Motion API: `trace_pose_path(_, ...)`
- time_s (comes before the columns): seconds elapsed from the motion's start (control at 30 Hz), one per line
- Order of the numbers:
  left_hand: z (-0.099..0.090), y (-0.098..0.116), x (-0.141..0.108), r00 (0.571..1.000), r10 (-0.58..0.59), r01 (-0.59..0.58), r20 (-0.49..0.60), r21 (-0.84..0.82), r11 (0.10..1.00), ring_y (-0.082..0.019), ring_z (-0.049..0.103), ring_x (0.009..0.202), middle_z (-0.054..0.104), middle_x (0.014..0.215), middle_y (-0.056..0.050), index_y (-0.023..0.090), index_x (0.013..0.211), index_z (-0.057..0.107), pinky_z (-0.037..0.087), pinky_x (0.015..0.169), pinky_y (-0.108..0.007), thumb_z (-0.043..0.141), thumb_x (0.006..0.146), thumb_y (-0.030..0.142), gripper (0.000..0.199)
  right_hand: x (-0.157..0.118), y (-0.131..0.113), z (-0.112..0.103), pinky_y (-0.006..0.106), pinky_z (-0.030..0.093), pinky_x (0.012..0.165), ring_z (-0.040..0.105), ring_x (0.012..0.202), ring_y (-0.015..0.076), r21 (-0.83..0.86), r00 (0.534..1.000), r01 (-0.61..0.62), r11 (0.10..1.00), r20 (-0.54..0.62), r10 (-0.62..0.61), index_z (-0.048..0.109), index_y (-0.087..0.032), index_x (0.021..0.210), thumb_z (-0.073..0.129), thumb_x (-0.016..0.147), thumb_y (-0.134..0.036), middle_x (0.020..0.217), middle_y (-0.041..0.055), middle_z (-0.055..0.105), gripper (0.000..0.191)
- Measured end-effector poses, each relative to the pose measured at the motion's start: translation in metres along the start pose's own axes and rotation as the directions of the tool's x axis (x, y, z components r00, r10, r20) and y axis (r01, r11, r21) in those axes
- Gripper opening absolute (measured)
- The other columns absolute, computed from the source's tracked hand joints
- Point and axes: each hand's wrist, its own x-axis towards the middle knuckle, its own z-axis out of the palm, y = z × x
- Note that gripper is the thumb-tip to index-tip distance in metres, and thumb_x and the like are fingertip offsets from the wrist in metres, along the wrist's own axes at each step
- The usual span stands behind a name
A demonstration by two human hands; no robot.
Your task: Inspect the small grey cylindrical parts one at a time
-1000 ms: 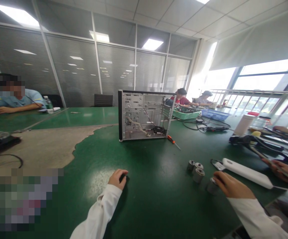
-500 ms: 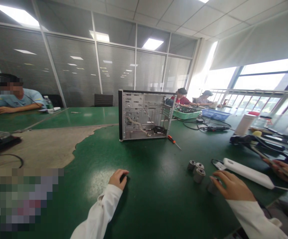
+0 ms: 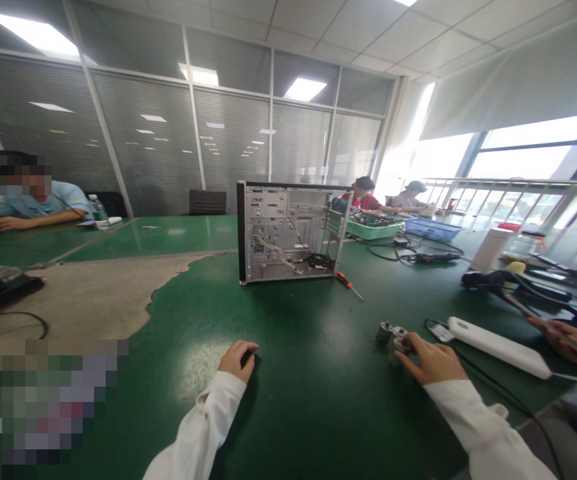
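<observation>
At the lower right of the frame, the right hand [image 3: 433,360] has its fingertips on the nearest of the grey metal cylinders [image 3: 385,333]; whether it grips it I cannot tell. The left hand [image 3: 237,360], loosely curled with thumb and fingers apart, rests at lower centre on the green table [image 3: 308,407], below the open computer case [image 3: 313,223].

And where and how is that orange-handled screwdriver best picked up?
Probably by its thick orange handle, from above on the near side: the screwdriver lies flat on the table, with the computer case close to the handle's end.
</observation>
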Motion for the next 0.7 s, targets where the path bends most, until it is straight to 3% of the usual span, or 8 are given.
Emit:
trace_pose_path(0.3,-0.008,0.004,0.001,0.996,0.028,-0.028,0.085,0.002,1.000,-0.016,0.056,0.078,0.060,0.081,-0.006,0.016,0.079,0.059,0.045,0.070,-0.029,0.044,0.066,0.012,0.020,-0.008,-0.024,-0.016,0.032,0.034,0.071,0.058,0.069,0.0180,0.017,0.973,0.197,0.980,-0.128,-0.193,0.053,-0.018,0.092,0.043,0.073,-0.035,0.080,0.0058,0.064,0.027)
trace_pose_path(0.43,-0.004,0.002,0.000,0.999,0.015,-0.015,0.028,-0.009,1.000,-0.017,0.056,0.076,0.060,0.079,-0.005,0.016,0.077,0.059,0.045,0.069,-0.029,0.045,0.064,0.011,0.020,-0.007,-0.045,-0.014,0.033,0.033,0.072,0.057,0.069,0.0177,0.117,0.948,0.283,0.952,-0.184,-0.259,0.054,-0.019,0.090,0.043,0.072,-0.033,0.079,0.0054,0.064,0.025)
trace_pose_path(0.6,0.001,-0.001,0.000,1.000,0.005,-0.005,-0.005,-0.022,1.000,-0.017,0.056,0.075,0.060,0.077,-0.005,0.017,0.075,0.059,0.045,0.069,-0.029,0.045,0.064,0.011,0.019,0.002,-0.079,-0.018,0.032,0.033,0.070,0.055,0.072,0.0189,0.239,0.950,0.298,0.924,-0.169,-0.263,0.054,-0.017,0.090,0.043,0.072,-0.028,0.076,0.0063,0.062,0.024)
trace_pose_path(0.7,0.003,-0.002,-0.001,1.000,0.001,-0.002,-0.018,-0.043,0.999,-0.017,0.056,0.075,0.060,0.078,-0.005,0.017,0.076,0.059,0.045,0.069,-0.030,0.045,0.063,0.010,0.020,0.011,-0.111,-0.031,0.031,0.033,0.069,0.053,0.075,0.0189,0.345,0.938,0.346,0.872,-0.103,-0.332,0.053,-0.017,0.093,0.044,0.072,-0.026,0.079,0.0068,0.060,0.025)
